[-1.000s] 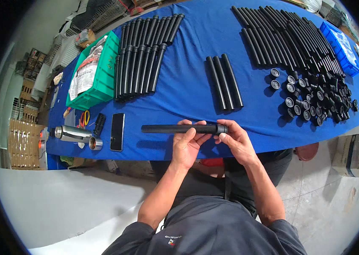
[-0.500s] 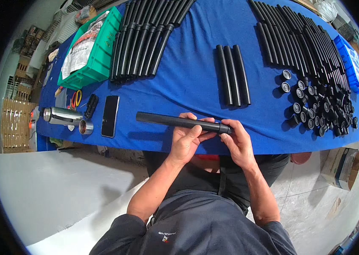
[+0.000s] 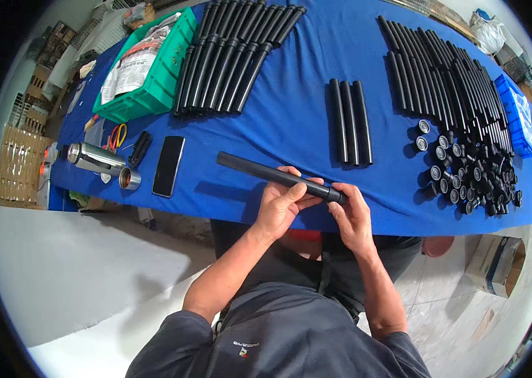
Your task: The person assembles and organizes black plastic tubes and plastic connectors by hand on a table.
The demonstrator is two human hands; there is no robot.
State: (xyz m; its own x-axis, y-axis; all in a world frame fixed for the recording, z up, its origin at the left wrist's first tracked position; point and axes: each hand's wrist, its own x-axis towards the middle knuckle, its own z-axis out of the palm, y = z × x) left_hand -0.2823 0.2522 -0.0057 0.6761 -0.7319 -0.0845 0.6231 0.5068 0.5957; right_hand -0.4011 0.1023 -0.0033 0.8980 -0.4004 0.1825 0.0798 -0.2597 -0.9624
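I hold a black tube (image 3: 250, 169) over the near edge of the blue-covered table, its free end pointing left and slightly away from me. My left hand (image 3: 280, 205) wraps the tube's middle, thumb on top. At the tube's right end is a wider black end cap (image 3: 335, 196), pinched between the thumb and fingers of my right hand (image 3: 353, 217). Whether the cap is fully seated cannot be made out. Beyond my hands, three plain black tubes (image 3: 350, 123) lie side by side. Loose black caps (image 3: 474, 173) are heaped at the right.
Plain tubes (image 3: 442, 75) are stacked at the far right, near a blue bin (image 3: 518, 120). Tubes with wider ends (image 3: 222, 75) lie beside a green crate (image 3: 134, 104) at the left. A phone (image 3: 168, 167), steel flask (image 3: 96, 159), metal cup (image 3: 129, 179) and scissors (image 3: 117, 137) sit nearer.
The tube has tilted, its free left end now farther from me and its capped end slightly nearer. Both hands keep their hold. The whole view has shifted a little.
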